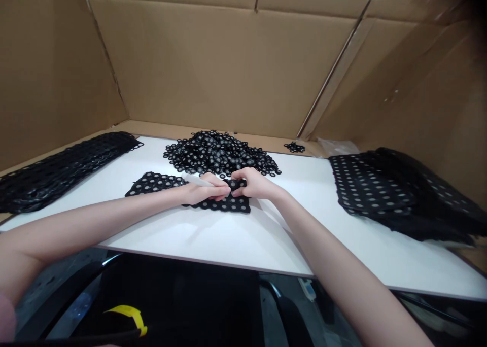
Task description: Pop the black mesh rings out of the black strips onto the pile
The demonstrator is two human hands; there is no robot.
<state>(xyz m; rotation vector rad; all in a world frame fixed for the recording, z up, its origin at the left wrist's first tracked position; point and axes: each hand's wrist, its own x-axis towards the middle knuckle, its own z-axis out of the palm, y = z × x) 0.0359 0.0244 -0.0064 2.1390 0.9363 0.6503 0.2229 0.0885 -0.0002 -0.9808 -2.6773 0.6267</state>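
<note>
A black sheet with rows of round pale spots (pixel 152 182) lies on the white tabletop in front of me. My left hand (pixel 208 189) is closed round a slim white pen-shaped tool (pixel 198 180), its fingertips over the sheet's right half. Close beside it, my right hand (pixel 257 183) bends its thumb and fingers in a pinch at the sheet's right end. The fingertips of both hands nearly meet. Any small piece between them is too small to make out. Just behind the hands rises a heap of small black rings (pixel 220 153).
A long black perforated bundle (pixel 64 169) lies at the left. At the right sits a stack of black spotted sheets (pixel 380 189) by clear plastic (pixel 338 146). A few loose rings (pixel 294 147) lie at the back. Cardboard walls (pixel 182 58) enclose the white table (pixel 228 243).
</note>
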